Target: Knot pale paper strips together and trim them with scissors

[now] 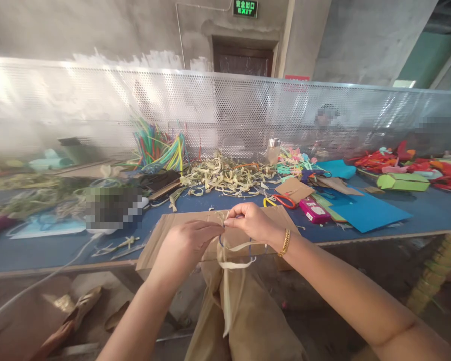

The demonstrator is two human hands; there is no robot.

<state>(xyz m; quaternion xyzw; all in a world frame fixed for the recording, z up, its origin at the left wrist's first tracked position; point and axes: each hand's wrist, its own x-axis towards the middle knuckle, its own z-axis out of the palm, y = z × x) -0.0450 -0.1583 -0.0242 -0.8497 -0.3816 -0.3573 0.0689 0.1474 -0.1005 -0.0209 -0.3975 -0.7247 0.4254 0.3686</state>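
Note:
My left hand [190,240] and my right hand [250,220] meet above a cardboard sheet [165,230] at the table's front edge. Fingertips of both are pinched together on a knotted bundle of pale, flat fibre strips [227,301], whose ends dangle in front of my lap. One strip curls out to the right below my right hand. Thin dark blue cord [250,248] shows among the strips. Exactly which strand each hand pinches is hidden by the fingers. A gold bracelet [284,243] circles my right wrist.
Behind the cardboard lies a heap of dried curled strips [229,175]. Scissors [283,200], a pink box [314,210] and blue paper [372,205] are to the right. Colourful stems [158,148] stand at back left; a white cable [60,268] crosses the left edge. A perforated metal screen [195,100] runs behind.

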